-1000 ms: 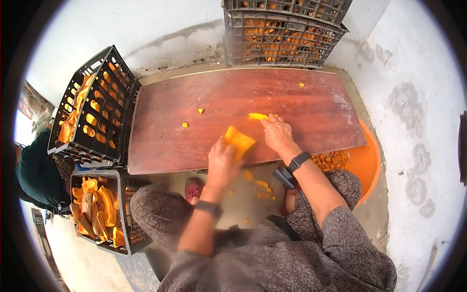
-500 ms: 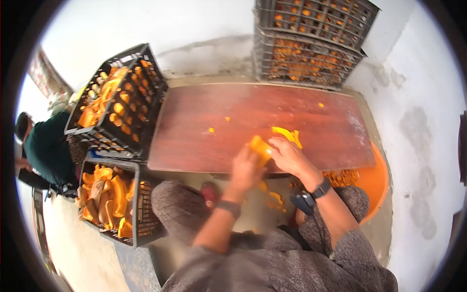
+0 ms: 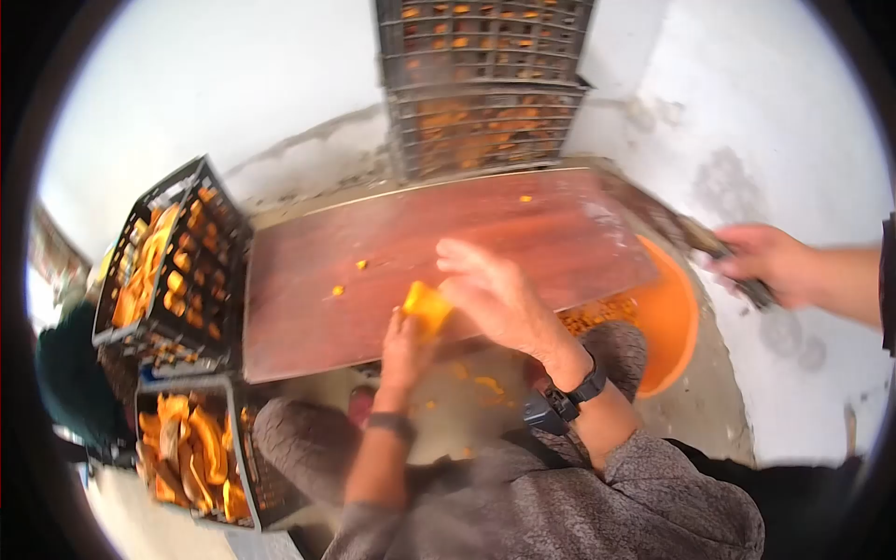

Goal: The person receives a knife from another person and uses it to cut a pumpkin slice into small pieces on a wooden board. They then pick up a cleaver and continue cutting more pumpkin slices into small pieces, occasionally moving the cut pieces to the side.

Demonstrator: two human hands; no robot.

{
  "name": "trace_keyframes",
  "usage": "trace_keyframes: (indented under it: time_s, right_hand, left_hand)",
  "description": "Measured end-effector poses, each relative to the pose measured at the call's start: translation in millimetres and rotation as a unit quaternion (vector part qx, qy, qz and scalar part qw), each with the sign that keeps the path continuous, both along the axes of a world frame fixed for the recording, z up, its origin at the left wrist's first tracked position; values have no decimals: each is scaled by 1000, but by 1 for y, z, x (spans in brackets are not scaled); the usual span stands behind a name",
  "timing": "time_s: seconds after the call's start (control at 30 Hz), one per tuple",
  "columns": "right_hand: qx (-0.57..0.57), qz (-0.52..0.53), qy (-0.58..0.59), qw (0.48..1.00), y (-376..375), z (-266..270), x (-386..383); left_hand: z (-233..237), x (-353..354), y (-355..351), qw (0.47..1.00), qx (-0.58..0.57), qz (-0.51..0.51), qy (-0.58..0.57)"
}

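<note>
My left hand (image 3: 403, 353) is closed around a thick orange-yellow pumpkin piece (image 3: 428, 308), held over the near edge of the reddish wooden table (image 3: 308, 271). Beside that piece, my right hand (image 3: 495, 297) is raised over the table with its fingers stretched out and nothing in them. Small pumpkin bits (image 3: 339, 291) lie on the tabletop to the left. From the right edge reaches another person's hand (image 3: 770, 257), gripping a knife-like tool (image 3: 714, 245); its blade is blurred and extends toward the table's far right corner.
Two black crates of pumpkin pieces stand at left, one upper (image 3: 168, 271), one lower (image 3: 191, 448). Stacked crates (image 3: 481, 121) stand against the wall. An orange basin (image 3: 677, 317) with small cut chunks is at the table's right. Another person (image 3: 75, 373) is at far left.
The view has swung right. Another person's hand with the knife-like tool has come in from the right. My right hand has moved off the pumpkin piece, and the curved strip on the table no longer shows.
</note>
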State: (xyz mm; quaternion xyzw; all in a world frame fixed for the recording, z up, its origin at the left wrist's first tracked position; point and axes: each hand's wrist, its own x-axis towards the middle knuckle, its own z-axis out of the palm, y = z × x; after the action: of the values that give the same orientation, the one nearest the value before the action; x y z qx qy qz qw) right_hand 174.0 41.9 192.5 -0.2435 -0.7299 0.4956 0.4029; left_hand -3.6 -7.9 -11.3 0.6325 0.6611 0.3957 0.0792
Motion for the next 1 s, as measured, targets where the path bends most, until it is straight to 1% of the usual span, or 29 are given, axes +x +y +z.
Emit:
trace_keyframes:
  time_s: [0.03,0.1,0.13,0.17,0.23,0.27,0.3,0.33,0.37,0.4,0.43,0.47,0.5,0.57,0.6,0.63,0.67,0.7,0.73,0.77,0.8,0.87,0.9,0.93,0.97,1.0]
  right_hand:
    - [5,-21,-1,1000,2,6,15]
    - [-89,-75,103,988,0,16,45]
    - [-98,-70,114,986,1,16,64]
    - [-92,-79,113,986,-3,17,79]
    - [-130,-84,64,986,-19,13,102]
    - [-87,-99,-4,991,-25,-2,113]
    - [-87,-103,-5,991,-29,-6,123]
    - [-130,-106,16,986,-32,-9,133]
    - [-174,-107,35,978,-34,-13,146]
    - [-231,-91,142,958,-25,-23,163]
    - [-230,-94,142,958,-21,-25,174]
    - [-196,-164,157,954,-18,-25,183]
    - [-160,-230,175,944,-16,-23,191]
    - [-158,-209,162,951,-22,-21,202]
    - [-215,-131,218,943,-24,-22,204]
    - [-268,-52,272,923,-26,-23,205]
    - [-269,-54,272,922,-24,-26,206]
    - [-312,-43,305,899,-20,-32,205]
    - [-353,-30,339,871,-15,-35,201]
    - [-354,-30,339,871,-11,-34,198]
    - [-332,-18,359,872,-9,-34,193]
    - [-315,-10,378,871,-13,-35,188]
    - [-296,-25,357,886,-13,-34,186]
    - [-278,-39,335,899,-12,-33,183]
    - [-278,-36,334,900,-12,-35,182]
    - [-283,-32,312,906,-13,-38,182]
  left_hand:
    - [-6,-2,3,1000,5,-21,-1]
    - [-23,-6,6,1000,-2,-1,1]
    - [-26,-6,5,1000,1,-11,-1]
    - [-28,-6,6,1000,-9,-9,3]
    - [-26,-4,11,1000,-17,-11,9]
    - [-25,-3,10,1000,-25,-8,-11]
    - [-22,-2,9,999,-34,-6,-31]
    - [-18,-3,8,1000,-23,-16,-7]
    - [-14,-1,8,999,-25,-18,-11]
    - [-11,1,6,999,-39,-10,-30]
    - [-10,1,8,998,-48,-3,-48]
    - [-13,-1,7,999,-45,-23,-10]
    - [-18,-4,10,999,-42,-24,-9]
    - [-31,-8,11,999,-41,-33,-14]
    - [-25,-6,7,998,-43,-33,-15]
    - [-11,1,3,999,-52,3,-11]
    - [4,8,1,997,-61,39,-8]
    - [17,14,0,997,-62,38,-9]
    - [31,17,0,999,10,39,27]
    - [45,20,2,994,82,40,61]
    - [57,23,5,994,79,41,63]
    - [81,31,9,983,167,10,80]
    - [95,36,13,983,167,11,81]
    - [110,43,15,974,199,-16,110]
    - [124,49,17,962,231,-41,138]
    - [136,56,20,962,232,-39,138]
